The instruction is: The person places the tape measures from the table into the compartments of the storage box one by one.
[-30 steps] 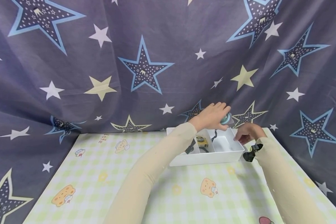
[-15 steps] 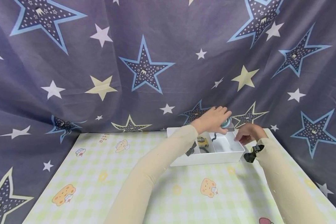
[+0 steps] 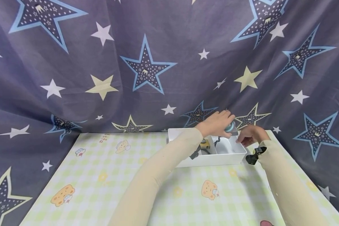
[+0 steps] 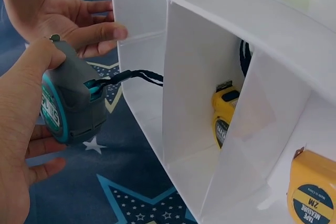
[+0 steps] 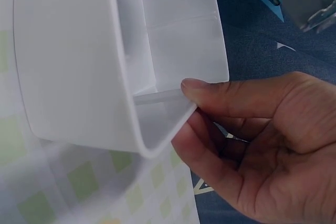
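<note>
In the head view my left hand (image 3: pixel 217 123) grips a grey and teal tape measure (image 4: pixel 79 95) above the right compartment of a white divided box (image 3: pixel 212 160). A black wrist strap (image 4: pixel 134 76) hangs from this tape measure toward the box. My right hand (image 3: pixel 252 135) pinches the box's right end wall (image 5: pixel 173 121) between thumb and fingers. Inside the middle compartment lies a yellow tape measure (image 4: pixel 224 111) with a black strap. Another yellow tape measure (image 4: pixel 313 190), labelled 2M, rests in the left compartment, hidden behind my left arm in the head view.
The box stands near the back edge of a table with a green checked cloth (image 3: pixel 101 188). Close behind it hangs a dark curtain (image 3: pixel 147 110) with stars. Thin white dividers (image 4: pixel 189 87) split the box into compartments. My left sleeve (image 3: pixel 158 175) crosses its front left.
My left hand has come down and slightly right with the grey and teal tape measure, closer to the right compartment. My right hand has kept its hold on the box.
</note>
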`<state>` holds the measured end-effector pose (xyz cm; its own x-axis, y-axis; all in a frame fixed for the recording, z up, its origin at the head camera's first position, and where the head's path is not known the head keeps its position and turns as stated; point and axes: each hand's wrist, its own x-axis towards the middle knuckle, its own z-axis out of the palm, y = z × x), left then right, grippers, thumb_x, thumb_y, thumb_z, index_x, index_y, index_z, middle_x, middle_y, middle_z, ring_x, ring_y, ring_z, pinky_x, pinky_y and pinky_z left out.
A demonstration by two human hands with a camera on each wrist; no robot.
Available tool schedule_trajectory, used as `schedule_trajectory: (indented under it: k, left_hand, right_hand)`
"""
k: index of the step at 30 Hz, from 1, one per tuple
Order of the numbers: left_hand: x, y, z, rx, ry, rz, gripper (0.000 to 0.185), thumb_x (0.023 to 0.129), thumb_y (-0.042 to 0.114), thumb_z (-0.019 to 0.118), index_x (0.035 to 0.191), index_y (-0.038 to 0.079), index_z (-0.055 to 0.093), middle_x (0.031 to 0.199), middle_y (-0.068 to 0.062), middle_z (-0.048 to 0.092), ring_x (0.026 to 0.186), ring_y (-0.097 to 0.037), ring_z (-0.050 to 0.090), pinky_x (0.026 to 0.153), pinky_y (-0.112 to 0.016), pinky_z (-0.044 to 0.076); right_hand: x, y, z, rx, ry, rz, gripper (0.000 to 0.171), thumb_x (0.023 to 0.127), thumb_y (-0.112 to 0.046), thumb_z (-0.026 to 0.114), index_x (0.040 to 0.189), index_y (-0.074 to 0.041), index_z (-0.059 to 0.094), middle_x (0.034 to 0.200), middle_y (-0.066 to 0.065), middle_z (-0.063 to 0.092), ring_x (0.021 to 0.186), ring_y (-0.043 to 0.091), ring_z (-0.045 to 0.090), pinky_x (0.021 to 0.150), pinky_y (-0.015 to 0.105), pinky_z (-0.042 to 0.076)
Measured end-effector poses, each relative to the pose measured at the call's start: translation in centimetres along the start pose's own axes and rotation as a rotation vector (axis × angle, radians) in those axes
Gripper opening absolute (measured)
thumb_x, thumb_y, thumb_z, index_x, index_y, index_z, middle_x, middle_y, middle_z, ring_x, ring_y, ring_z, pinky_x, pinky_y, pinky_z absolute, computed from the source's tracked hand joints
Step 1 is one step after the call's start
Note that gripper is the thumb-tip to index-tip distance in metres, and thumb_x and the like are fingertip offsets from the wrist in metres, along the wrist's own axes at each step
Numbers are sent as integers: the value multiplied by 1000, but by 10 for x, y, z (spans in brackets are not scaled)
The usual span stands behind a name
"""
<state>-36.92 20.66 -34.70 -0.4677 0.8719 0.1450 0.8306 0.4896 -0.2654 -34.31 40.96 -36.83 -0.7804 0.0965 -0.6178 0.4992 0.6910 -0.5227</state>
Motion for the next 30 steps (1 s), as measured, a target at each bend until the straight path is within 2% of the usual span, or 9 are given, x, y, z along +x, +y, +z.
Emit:
schedule_trajectory:
  k: [9, 16, 23, 27, 30]
  left_hand:
    - [3, 5, 2, 7, -60, -11, 75, 92, 60, 58, 149, 15, 38, 137, -1, 52, 129, -16, 50, 104, -32, 46]
    - [9, 6, 4, 20, -133, -13, 88, 92, 63, 57, 159, 14, 29, 150, -4, 48, 138, -17, 46, 110, -32, 43]
    - [10, 7, 4, -22, -207, -36, 85, 92, 61, 61, 157, 15, 32, 149, -2, 49, 136, -17, 47, 113, -32, 41]
    - [8, 8, 5, -41, -221, -41, 83, 92, 60, 62, 156, 15, 35, 149, -3, 50, 137, -18, 48, 114, -33, 40]
    - [8, 8, 6, -45, -229, -44, 81, 91, 60, 63, 155, 16, 37, 149, -3, 51, 136, -18, 49, 113, -33, 41]
  right_hand:
    - [-2, -2, 2, 10, 9, 1, 17, 92, -6, 70, 103, 4, 63, 80, 5, 62, 71, 14, 62, 77, 29, 60]
    - [-4, -2, -1, 22, -5, -17, 17, 91, -4, 70, 104, 5, 63, 80, 5, 63, 73, 14, 63, 79, 30, 60]
    - [-3, -1, -2, 42, -11, -25, 14, 91, -4, 70, 99, 4, 61, 79, 4, 62, 72, 13, 62, 78, 29, 60]
    - [-1, 1, -1, 49, -10, -30, 12, 91, -3, 69, 98, 3, 61, 79, 4, 62, 71, 13, 62, 76, 28, 60]
    - [-2, 1, 0, 45, -8, -30, 16, 91, -3, 69, 102, 5, 61, 80, 5, 62, 71, 13, 62, 76, 29, 60]
